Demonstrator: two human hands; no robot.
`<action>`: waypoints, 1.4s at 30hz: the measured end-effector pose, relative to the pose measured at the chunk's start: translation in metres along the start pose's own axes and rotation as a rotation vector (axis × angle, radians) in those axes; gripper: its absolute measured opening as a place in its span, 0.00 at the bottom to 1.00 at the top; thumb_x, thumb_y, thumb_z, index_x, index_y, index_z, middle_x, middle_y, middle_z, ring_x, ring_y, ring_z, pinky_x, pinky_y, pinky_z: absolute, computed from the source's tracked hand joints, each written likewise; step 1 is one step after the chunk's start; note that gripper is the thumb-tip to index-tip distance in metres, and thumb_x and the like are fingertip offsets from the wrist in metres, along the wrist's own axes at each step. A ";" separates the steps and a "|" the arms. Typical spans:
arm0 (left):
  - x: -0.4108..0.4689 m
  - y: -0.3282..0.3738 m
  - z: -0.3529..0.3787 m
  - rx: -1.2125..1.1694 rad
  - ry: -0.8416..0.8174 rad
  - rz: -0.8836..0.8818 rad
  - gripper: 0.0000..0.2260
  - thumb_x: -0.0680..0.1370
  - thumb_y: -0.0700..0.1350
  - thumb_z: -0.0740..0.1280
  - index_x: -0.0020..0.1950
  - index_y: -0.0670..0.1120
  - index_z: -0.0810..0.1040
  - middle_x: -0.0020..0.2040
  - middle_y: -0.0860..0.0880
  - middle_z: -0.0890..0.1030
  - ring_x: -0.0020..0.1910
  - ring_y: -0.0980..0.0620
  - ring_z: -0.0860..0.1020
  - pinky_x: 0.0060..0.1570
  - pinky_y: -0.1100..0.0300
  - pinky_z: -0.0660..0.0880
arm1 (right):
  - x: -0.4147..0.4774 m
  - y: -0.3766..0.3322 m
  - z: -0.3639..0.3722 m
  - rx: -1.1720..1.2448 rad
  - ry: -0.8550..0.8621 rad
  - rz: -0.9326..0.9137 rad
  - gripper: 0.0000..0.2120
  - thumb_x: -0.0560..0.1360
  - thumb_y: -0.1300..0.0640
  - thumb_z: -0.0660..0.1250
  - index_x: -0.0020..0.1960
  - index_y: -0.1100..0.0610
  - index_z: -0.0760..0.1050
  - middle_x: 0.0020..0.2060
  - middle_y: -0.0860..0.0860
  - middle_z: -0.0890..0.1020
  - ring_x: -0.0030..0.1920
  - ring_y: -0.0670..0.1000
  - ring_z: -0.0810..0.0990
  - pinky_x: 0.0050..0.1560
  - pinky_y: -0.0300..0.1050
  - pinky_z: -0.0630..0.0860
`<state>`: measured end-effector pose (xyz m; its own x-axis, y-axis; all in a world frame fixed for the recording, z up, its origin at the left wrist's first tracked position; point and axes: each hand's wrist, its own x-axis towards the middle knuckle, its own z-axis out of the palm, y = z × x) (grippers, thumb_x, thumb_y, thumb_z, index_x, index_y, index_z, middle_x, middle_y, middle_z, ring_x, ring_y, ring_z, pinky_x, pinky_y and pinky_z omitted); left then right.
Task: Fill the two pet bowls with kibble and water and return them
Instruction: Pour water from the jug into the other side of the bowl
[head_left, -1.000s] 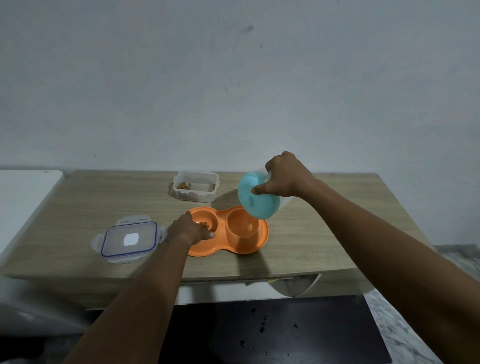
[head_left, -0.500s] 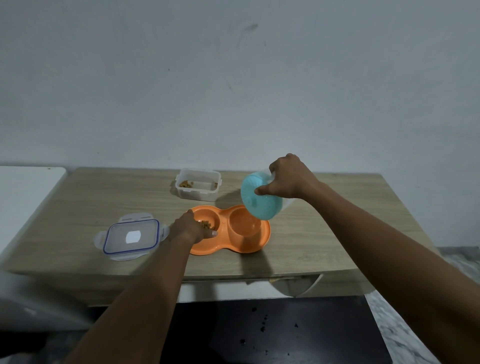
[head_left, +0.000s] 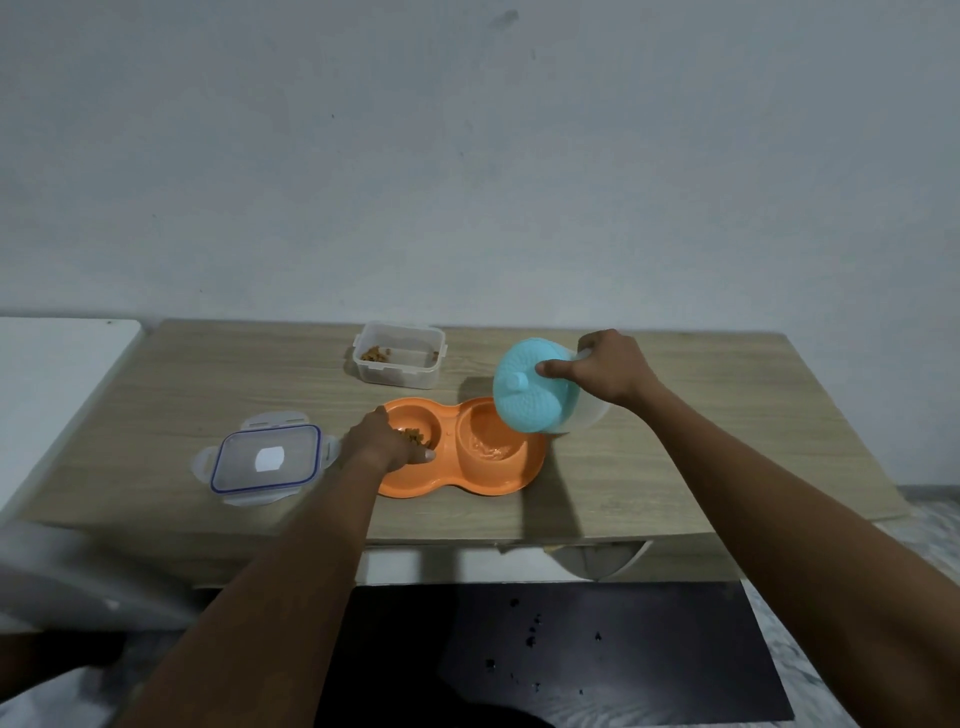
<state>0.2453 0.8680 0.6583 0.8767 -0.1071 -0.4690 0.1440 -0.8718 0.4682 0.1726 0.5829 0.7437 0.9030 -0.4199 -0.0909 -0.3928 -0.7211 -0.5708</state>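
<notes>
Compared with half a second earlier, the translucent jug (head_left: 582, 423) tips further over the right well, where rippled water (head_left: 491, 449) lies. The right hand (head_left: 610, 371) wraps the jug, one finger on its ribbed teal lid (head_left: 524, 402). The left hand (head_left: 384, 441) grips the smooth orange twin bowl (head_left: 498, 480) at the kibble (head_left: 414, 435) well, on the wood-grain table (head_left: 675, 457).

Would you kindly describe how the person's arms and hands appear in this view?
Both forearms are bare as far as the frame shows, with no sleeves. The left hand and right hand wear no gloves, and no watch, bracelet or ring is visible.
</notes>
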 end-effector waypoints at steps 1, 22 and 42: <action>0.000 0.000 0.000 0.008 0.001 -0.001 0.52 0.65 0.56 0.80 0.81 0.45 0.54 0.78 0.43 0.63 0.75 0.40 0.65 0.67 0.47 0.68 | 0.002 0.004 0.001 0.049 0.015 0.020 0.24 0.67 0.37 0.77 0.35 0.57 0.74 0.32 0.48 0.75 0.35 0.49 0.74 0.33 0.45 0.65; 0.008 -0.001 0.003 -0.025 -0.014 -0.032 0.53 0.64 0.57 0.80 0.81 0.47 0.55 0.77 0.42 0.64 0.74 0.39 0.66 0.69 0.47 0.66 | 0.075 0.003 0.057 0.916 0.038 0.287 0.29 0.72 0.38 0.73 0.56 0.62 0.76 0.47 0.48 0.78 0.50 0.50 0.79 0.50 0.47 0.74; -0.025 -0.021 0.000 -0.644 0.284 -0.103 0.25 0.73 0.37 0.71 0.70 0.47 0.77 0.63 0.43 0.81 0.58 0.45 0.80 0.49 0.58 0.73 | -0.056 0.026 0.126 0.582 -0.015 0.516 0.12 0.79 0.54 0.68 0.58 0.59 0.81 0.51 0.55 0.82 0.51 0.55 0.77 0.54 0.50 0.74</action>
<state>0.2204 0.8894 0.6605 0.9170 0.1657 -0.3629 0.3988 -0.4056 0.8225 0.1337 0.6572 0.6309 0.6345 -0.6134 -0.4704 -0.6132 -0.0288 -0.7894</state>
